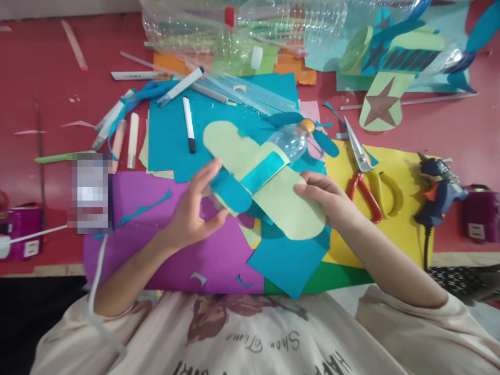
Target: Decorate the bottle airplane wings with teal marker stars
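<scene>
A plastic-bottle airplane covered in pale green and blue craft foam is tilted between my hands. Its clear bottle neck and orange cap, with blue propeller blades, point to the upper right. My right hand pinches the lower pale green wing, thumb on top. Curved around the blue tail end is my left hand, its thumb and fingers spread on either side and the tips at the model's edges. The underside of the model is hidden. Blue foam sheets lie beneath it.
Scissors and a glue gun lie at right on yellow foam. Markers and foam scraps are scattered at left, near a phone with a cable. Clear bottles and a second decorated bottle fill the back.
</scene>
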### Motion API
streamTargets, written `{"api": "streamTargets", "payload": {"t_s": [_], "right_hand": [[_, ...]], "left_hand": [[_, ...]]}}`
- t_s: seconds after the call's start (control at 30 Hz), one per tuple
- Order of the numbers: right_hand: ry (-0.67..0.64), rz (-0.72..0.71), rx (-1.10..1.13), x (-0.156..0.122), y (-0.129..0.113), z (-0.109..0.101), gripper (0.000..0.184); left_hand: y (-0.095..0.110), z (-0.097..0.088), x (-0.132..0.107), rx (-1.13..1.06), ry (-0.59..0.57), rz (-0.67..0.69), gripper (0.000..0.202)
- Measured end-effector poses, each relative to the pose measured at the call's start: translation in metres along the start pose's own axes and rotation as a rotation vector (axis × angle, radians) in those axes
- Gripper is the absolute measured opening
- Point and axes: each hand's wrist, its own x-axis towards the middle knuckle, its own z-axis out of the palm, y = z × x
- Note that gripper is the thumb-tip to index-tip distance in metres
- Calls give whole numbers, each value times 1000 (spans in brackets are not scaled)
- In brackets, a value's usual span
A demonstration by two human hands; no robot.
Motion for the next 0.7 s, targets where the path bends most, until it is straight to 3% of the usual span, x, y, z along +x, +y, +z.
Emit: {"api": "streamTargets", "payload": {"t_s": [0.1,0.23,0.3,0.4,0.53,0.6,0.7], "right_hand": [[-5,-145,74,3,10,6,38],[-84,-186,50,13,26,17,35],[-111,-190,46,20,30,22,34],[-116,-205,-5,31,29,27,36],[-9,-297,-129,44,21,25,34],[39,-324,-178,48,18,20,31],[29,-308,-216,52,14,13,27]], "left_hand": [[-9,-5,0,16,108,-141,70],[-35,-17,7,-17,107,-204,53],[-65,-26,16,-22,159,-225,47],[-130,-43,37,162,229,-206,36],[-208,-63,66,608,189,-213,67],[-227,-67,75,741,199,-227,80],[-236,-66,78,797,252,-238,59]]}}
